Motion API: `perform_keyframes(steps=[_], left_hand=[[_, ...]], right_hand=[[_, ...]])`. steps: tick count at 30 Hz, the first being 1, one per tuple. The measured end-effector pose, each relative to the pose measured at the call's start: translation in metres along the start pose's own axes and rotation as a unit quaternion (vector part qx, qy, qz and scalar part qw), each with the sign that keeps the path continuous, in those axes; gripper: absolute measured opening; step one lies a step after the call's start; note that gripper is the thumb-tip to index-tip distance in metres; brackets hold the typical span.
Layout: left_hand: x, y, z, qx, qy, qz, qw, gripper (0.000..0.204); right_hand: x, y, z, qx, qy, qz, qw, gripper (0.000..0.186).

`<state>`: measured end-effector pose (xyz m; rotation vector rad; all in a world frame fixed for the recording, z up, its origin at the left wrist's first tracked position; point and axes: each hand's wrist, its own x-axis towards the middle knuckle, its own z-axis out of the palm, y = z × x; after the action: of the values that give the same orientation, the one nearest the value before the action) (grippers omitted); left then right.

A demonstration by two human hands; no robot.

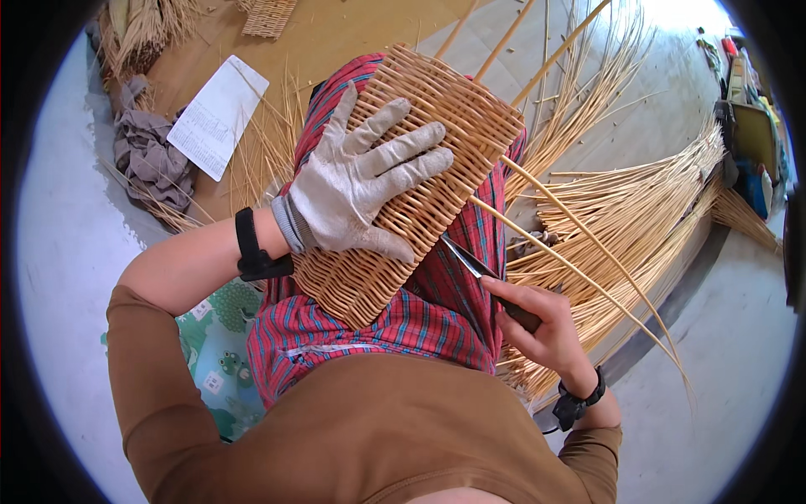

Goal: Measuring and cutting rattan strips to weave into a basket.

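A woven wicker panel point(453, 92) lies tilted across my lap, over the red plaid cloth on my legs. Gloved in off-white, my left hand point(361, 172) rests flat on the panel with its fingers spread. My bare right hand point(537, 323) grips the dark handle of a knife point(468, 259). The pointed blade lies beside the panel's right edge, near its lower half; whether it touches the weave I cannot tell. Long wicker rods point(579, 223) stick out from the panel's right side, and more stick out from its far end.
A large bundle of wicker rods point(638, 218) spreads over the floor at the right, with loose rods beyond. To the left lie a white printed sheet point(220, 116) and a crumpled grey-purple cloth point(151, 155). Another woven piece point(269, 17) sits at the far edge.
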<state>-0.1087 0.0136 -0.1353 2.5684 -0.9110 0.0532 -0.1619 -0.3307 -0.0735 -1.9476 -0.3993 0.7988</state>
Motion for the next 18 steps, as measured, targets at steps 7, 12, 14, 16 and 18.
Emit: perform_keyframes(steps=[7,12,14,16,18], left_hand=[[-0.003,0.001,0.002,-0.009,-0.007,-0.013,1.0,0.107],[-0.001,0.001,0.0,0.007,0.0,0.001,1.0,0.113],[-0.001,0.0,0.0,0.003,0.0,-0.001,1.0,0.113],[0.0,0.0,-0.001,0.001,-0.006,-0.002,1.0,0.113],[0.0,0.0,0.0,-0.002,-0.012,-0.006,1.0,0.114]], right_hand=[[0.001,0.001,-0.001,-0.004,-0.023,0.015,1.0,0.052],[0.003,0.001,-0.002,0.007,-0.026,0.024,0.999,0.052],[0.004,0.002,-0.002,0.016,-0.023,0.021,0.999,0.052],[0.005,0.005,-0.001,0.018,-0.016,0.006,1.0,0.052],[0.005,0.012,0.001,0.003,-0.012,-0.019,1.0,0.053]])
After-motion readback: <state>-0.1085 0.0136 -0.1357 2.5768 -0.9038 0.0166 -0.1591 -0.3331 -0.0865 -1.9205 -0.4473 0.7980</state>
